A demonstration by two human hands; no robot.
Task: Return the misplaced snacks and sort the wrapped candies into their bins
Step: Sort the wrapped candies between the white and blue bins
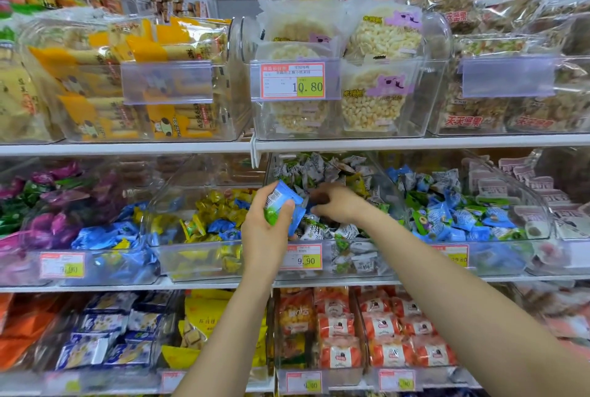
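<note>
Head view puts you at the middle shelf, partway through the candy sorting, I'd judge. Your left hand (268,227) is wrapped around a small bunch of blue candies (284,201), held just in front of the grey-and-white candy bin (376,270). Your right hand (340,205) is down inside that same bin, its fingers curled into the pile. A blue wrapper (309,206) sits at its fingertips, but you cannot tell from here whether it is actually pinched. The bunch suggests you are gathering strays out of this bin and none of them has reached its home. The likely home is the blue candy bin (498,256) just to the right, though another bin of blue wrappers (105,237) sits further left. Plenty is left: green-wrapped pieces (343,245) lie among the grey ones near the bin front, and the yellow candy bin (198,264) just left of your hand has blue pieces (220,225) mixed in. As for the misplaced snacks, the packs on the shelves above and below are too blurred or crowded to say whether any sit in the wrong place.
</note>
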